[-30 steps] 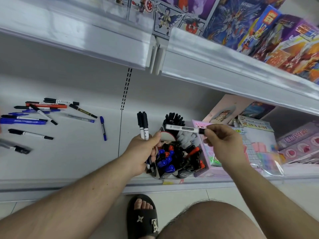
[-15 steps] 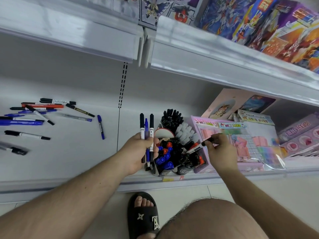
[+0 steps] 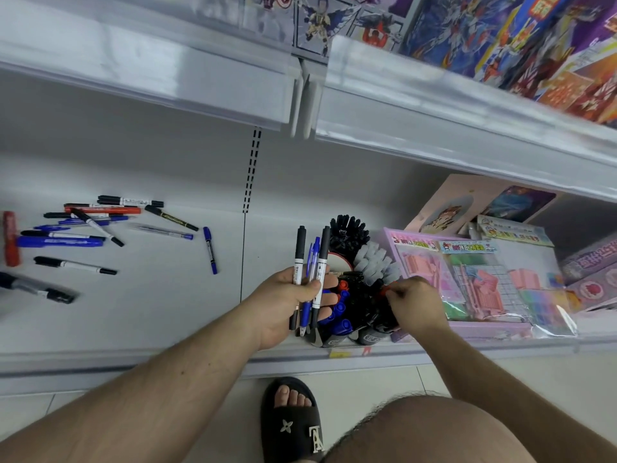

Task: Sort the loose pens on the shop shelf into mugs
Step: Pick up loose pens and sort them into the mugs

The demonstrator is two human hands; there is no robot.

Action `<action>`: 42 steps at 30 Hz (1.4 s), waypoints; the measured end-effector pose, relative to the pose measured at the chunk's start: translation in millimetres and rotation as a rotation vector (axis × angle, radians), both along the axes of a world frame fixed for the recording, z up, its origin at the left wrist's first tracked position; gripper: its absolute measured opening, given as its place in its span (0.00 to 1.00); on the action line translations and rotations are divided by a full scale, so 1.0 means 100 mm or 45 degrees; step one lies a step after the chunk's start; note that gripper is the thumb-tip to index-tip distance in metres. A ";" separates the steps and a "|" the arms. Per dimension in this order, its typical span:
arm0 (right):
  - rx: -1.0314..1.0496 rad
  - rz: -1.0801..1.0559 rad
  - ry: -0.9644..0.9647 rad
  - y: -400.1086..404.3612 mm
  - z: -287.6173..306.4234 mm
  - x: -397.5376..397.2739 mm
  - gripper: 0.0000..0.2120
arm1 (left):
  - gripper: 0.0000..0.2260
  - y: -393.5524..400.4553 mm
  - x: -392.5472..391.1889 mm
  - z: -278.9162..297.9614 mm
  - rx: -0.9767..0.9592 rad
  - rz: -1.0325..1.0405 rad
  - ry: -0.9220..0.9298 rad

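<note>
The pens in hand are three: two black-capped markers with white barrels and a blue pen between them, standing nearly upright in the left hand, whose thumb lies across the barrels and presses them against the curled fingers. They sit just above the cluster of mugs at the front edge of the shelf, mugs already packed with blue, red and black caps. The right hand is down at the mugs' right side, fingertips pinched together on something small and red among the caps; whether that is a pen being seated I cannot tell. Such pens look light, stiff and smooth, so a bundle could slip or fan out if the thumb eases; I would take each one by the middle of the barrel, not the cap, which might pull off. Well apart to the left lies the loose pile of pens, with a single blue pen lying alone nearer the middle. To the right, pink toy packets lean just beside the mugs.
</note>
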State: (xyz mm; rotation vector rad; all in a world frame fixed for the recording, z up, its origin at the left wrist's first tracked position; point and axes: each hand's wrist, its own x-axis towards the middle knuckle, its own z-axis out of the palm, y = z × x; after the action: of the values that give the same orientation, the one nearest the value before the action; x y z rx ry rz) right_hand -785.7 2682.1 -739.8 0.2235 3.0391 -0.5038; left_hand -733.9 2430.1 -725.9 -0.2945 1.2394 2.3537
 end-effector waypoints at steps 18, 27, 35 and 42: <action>-1.015 -0.035 -0.070 -1.06 0.84 0.00 0.11 | 0.07 -0.14 -0.01 -0.08 -0.782 0.021 -0.025; -1.128 0.100 -0.182 -1.24 0.64 0.08 0.10 | 0.12 -0.01 -0.02 0.09 -0.771 0.004 0.095; -1.135 0.066 -0.180 -1.25 0.60 0.05 0.18 | 0.04 -0.06 -0.06 0.06 -0.330 0.154 -0.021; -1.081 0.021 -0.181 -1.19 0.62 0.04 0.09 | 0.04 -0.06 -0.04 -0.02 -0.477 0.047 0.159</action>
State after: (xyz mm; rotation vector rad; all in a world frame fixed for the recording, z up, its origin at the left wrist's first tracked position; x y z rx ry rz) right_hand -782.2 2563.6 -678.2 0.1697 2.4085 -1.5983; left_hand -737.7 2424.0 -727.5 -0.2941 1.7503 2.1855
